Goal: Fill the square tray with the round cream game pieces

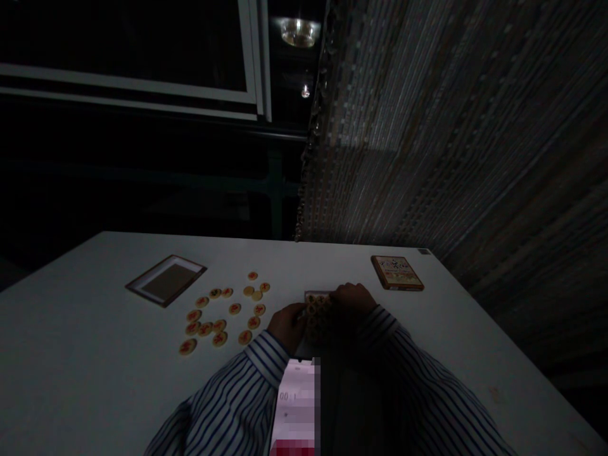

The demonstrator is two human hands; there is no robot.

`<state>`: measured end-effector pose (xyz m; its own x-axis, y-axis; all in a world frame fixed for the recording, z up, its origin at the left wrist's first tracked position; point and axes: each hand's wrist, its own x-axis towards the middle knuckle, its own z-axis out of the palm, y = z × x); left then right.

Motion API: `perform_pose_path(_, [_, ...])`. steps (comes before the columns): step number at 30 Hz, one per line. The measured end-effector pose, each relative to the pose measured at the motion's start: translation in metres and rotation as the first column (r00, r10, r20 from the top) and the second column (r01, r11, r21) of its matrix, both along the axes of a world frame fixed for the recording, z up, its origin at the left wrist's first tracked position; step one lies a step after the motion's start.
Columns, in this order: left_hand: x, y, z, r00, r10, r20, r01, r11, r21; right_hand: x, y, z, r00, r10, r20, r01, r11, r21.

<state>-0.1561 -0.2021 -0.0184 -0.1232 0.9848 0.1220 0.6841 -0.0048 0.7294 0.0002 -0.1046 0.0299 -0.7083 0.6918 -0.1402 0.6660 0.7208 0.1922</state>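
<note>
A small tray (pixel 311 294) filled with rows of round xiangqi pieces (pixel 317 316) lies in front of me, its right part in deep shadow. My left hand (pixel 287 324) is closed on the tray's left edge. At the tray's far right corner, my right hand (pixel 355 299) has its fingers curled down; what they hold, if anything, is hidden. Left of my hands, several loose xiangqi pieces (pixel 205 329) are scattered on the white table (pixel 118 367). Most show red characters, and a few look blank.
An open box lid or tray (pixel 167 282) lies at the far left. A closed printed box (pixel 398 273) sits at the far right. A lit phone (pixel 294 399) showing digits is between my forearms. Beyond the table's back edge hangs a string curtain (pixel 389 126).
</note>
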Motion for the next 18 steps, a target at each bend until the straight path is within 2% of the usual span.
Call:
perform_pose_path(13, [0.000,-0.001,0.001,1.000,-0.005,0.019,0.004,1.000,0.018,-0.001,-0.001,0.004,1.000,-0.027,0.007,0.027,0.999,-0.040])
perform_pose_path(18, [0.000,-0.002,0.001,1.000,0.014,0.006,-0.014,1.000,-0.002,0.010,-0.002,0.009,0.998,-0.047,-0.033,0.045,0.998,-0.040])
